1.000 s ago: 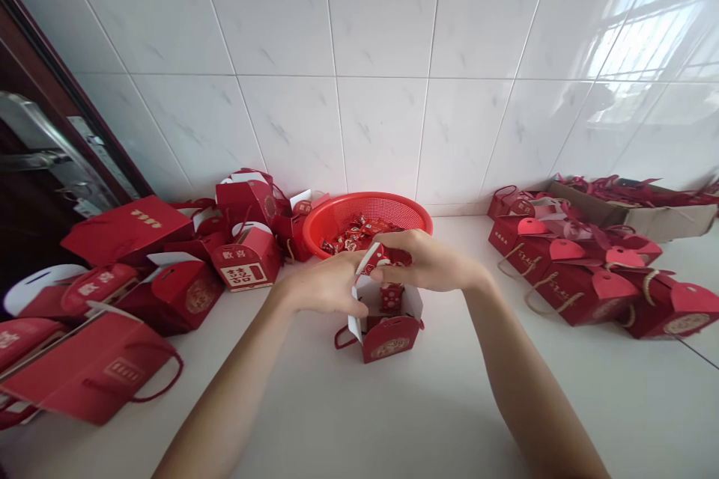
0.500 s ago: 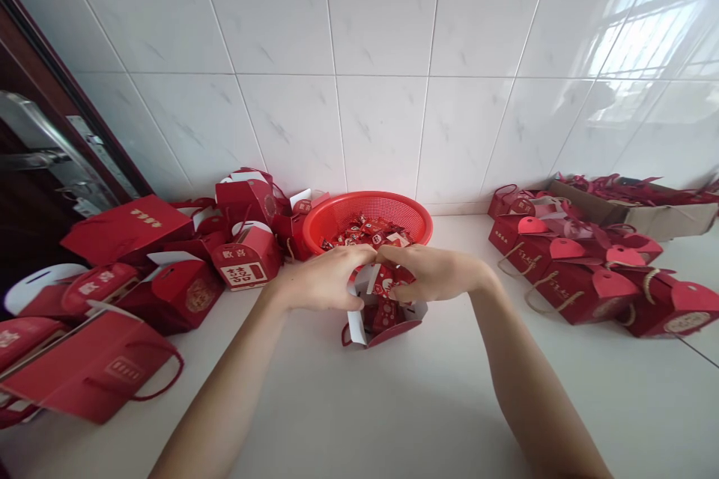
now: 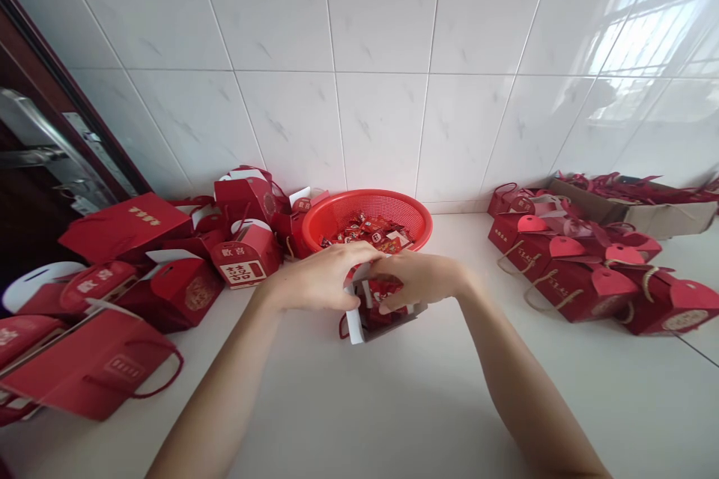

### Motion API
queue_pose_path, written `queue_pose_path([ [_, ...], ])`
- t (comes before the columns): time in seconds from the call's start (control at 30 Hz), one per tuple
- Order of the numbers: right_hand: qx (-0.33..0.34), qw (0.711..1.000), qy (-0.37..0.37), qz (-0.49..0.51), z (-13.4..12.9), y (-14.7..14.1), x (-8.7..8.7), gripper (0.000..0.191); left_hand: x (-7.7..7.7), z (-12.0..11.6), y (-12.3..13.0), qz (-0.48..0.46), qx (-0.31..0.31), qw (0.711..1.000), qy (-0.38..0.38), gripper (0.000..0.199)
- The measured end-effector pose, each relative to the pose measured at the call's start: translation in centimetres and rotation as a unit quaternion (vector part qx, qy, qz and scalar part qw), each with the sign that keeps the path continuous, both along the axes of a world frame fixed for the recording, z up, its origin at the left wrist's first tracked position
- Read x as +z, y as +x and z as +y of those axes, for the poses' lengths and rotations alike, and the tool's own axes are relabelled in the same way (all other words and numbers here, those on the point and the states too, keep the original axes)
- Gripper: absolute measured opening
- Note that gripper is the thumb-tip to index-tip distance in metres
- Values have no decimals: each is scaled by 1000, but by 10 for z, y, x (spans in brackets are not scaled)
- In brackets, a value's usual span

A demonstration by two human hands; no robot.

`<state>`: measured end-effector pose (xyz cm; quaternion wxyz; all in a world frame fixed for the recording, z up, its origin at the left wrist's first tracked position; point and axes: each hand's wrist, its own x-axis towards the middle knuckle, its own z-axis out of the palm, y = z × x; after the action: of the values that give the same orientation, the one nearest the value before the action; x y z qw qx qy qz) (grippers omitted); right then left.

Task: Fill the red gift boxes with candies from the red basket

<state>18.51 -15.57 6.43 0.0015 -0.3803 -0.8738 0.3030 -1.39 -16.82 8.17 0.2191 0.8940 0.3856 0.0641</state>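
Observation:
In front of me on the white surface stands a small red gift box [image 3: 393,329] with its top unfolded and white inner sides showing. My left hand [image 3: 320,278] is closed around the box's left and far edge, thumb on the near side. Reaching into the opening, my right hand [image 3: 427,278] has its fingers curled on a red printed packet [image 3: 386,293]; its fingertips are partly hidden. Just beyond both hands sits a red plastic basket [image 3: 413,206] with small wrapped sweets [image 3: 382,227] in it.
Several red gift boxes [image 3: 117,367], some with lids up, crowd the left side near a dark door [image 3: 28,157]. On the right are several closed boxes [image 3: 595,292] with rope handles, and a cardboard tray [image 3: 668,218] of red ribbons. A tiled wall [image 3: 382,127] stands behind.
My right hand has moved slightly down and left, carrying the red packet lower into the box. The left hand keeps its hold on the box.

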Motion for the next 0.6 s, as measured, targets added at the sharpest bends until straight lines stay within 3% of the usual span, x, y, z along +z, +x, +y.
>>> queue_pose_path([
  [0.1,-11,998,52,-19,4,-4,-7,22,-1,4,-1,13,16,1000,-1,50],
  [0.23,-14,997,61,-47,4,-3,-9,28,-5,8,-3,22,28,999,-6,66],
  [0.47,119,991,-7,-52,1,-17,-12,20,-6,9,-2,15,21,1000,-17,65],
  [0.6,81,989,31,-124,6,-29,-26,13,-7,9,0,26,26,999,-17,72],
])
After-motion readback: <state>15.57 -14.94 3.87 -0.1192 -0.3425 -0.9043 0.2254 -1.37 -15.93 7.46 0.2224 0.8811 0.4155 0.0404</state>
